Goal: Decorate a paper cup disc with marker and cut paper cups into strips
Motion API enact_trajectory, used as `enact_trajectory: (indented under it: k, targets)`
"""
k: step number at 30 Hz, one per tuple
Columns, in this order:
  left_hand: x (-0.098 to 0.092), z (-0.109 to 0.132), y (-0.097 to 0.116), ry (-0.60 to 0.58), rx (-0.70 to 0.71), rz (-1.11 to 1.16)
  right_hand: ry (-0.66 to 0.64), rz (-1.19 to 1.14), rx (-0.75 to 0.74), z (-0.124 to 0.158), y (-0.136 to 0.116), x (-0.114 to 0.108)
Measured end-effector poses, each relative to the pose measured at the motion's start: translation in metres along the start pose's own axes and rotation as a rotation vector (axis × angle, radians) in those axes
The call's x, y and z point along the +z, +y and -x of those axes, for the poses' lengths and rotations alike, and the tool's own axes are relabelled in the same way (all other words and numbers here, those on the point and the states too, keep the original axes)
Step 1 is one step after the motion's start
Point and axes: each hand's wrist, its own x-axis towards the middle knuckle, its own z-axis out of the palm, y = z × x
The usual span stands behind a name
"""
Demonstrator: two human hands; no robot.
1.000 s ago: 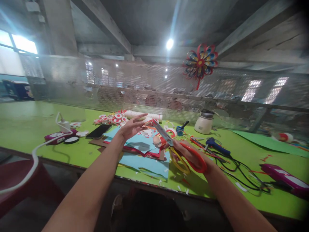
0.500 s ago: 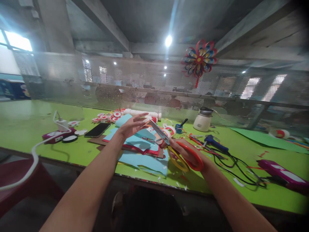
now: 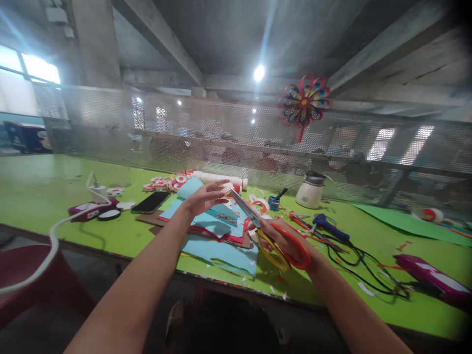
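Note:
My right hand (image 3: 278,233) grips a large pair of scissors (image 3: 248,209) with one orange-red and one yellow handle loop. The blades lie close together and point up and left. At their tip is my left hand (image 3: 204,195), with fingers stretched out and slightly apart. Whether a small scrap sits at its fingertips cannot be made out. Below both hands lie light blue paper sheets (image 3: 221,253), with red and brown sheets partly under them. A small patterned strip (image 3: 227,218) rests on the blue paper.
On the green table (image 3: 147,241) are a black phone (image 3: 151,202), a power strip (image 3: 90,210), red-and-white rolls (image 3: 167,183), a blue glue gun (image 3: 331,227) with cables, a cream jug (image 3: 310,191) and a purple device (image 3: 431,278). A mesh screen (image 3: 221,142) stands behind.
The view has tilted up slightly, so the scene sits lower. Both hands and the scissors keep nearly the same positions, with the left fingers still by the blade tip.

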Motion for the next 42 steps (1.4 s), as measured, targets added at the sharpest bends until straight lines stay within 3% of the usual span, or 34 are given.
enact_trajectory:
  k: [42]
  targets:
    - [-0.005,-0.002,-0.004,-0.046,0.0,0.048,0.02,-0.071,0.023,-0.001,0.002,0.004]
